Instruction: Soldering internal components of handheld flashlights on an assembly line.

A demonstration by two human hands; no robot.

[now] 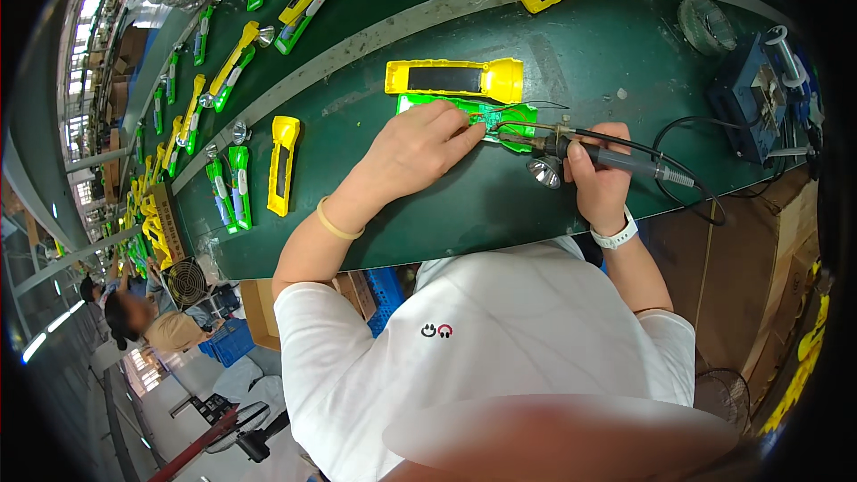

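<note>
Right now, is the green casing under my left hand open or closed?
Open: the green casing has its circuit board exposed, and the yellow shell lies beside it, not over it.

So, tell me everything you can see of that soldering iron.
The soldering iron has a grey, plastic-looking handle, a paler ribbed rear end, a dark front section and a slim metal tip. The right hand grips it, tip pointing left over the open green casing; whether it touches is unclear.
</note>
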